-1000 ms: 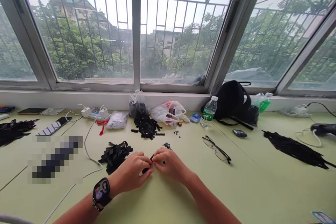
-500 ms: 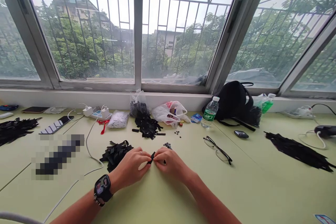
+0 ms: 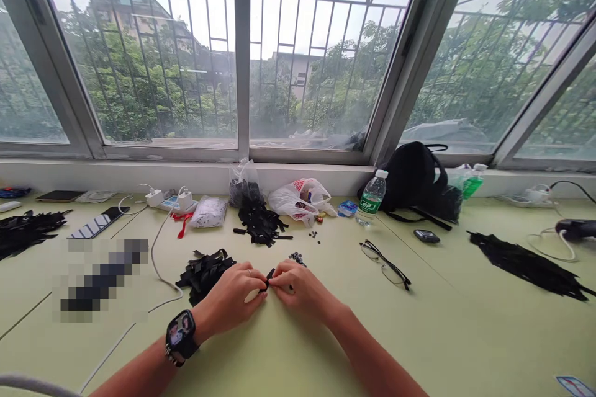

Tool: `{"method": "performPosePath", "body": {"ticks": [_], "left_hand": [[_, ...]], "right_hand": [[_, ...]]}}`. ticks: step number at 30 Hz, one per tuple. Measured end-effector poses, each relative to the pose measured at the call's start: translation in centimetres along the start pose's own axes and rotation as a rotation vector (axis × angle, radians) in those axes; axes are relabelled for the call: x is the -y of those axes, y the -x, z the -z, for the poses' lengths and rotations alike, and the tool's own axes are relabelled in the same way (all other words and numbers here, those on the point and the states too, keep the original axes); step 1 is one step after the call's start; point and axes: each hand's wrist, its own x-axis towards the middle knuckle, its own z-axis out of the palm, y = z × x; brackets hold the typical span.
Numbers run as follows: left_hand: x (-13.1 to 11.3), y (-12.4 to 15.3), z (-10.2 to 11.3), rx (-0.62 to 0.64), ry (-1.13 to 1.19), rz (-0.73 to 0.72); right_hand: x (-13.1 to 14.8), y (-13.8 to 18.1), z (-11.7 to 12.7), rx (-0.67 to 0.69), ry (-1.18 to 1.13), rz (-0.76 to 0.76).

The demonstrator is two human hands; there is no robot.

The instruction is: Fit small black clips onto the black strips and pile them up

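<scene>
1. You're pinching a small black strip (image 3: 269,277) between both hands, right above the pale green worktop (image 3: 419,338) and pretty much in front of you.
2. Your left hand (image 3: 228,293) is gripping it from one side, with the fingers (image 3: 255,278) closed on the strip.
3. Your right hand (image 3: 302,291) is gripping it from the other side, its fingers (image 3: 282,279) closed too, so the fingertips are nearly meeting.
4. A pile of black strips (image 3: 203,274) is lying just beside your left hand, and small dark studs (image 3: 297,258) are sitting just past your right.
5. A smartwatch (image 3: 180,335) is sitting on your left wrist, while glasses (image 3: 385,265) are lying off to the right, with a water bottle (image 3: 372,197) and black backpack (image 3: 414,180) farther back.
</scene>
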Motion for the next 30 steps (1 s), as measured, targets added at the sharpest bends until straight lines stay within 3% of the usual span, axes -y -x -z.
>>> {"method": "performPosePath", "body": {"ticks": [30], "left_hand": [[-0.16,0.3,0.17,0.044,-0.012,0.071]], "right_hand": [[0.51,0.06,0.57,-0.033,-0.013,-0.025]]}}
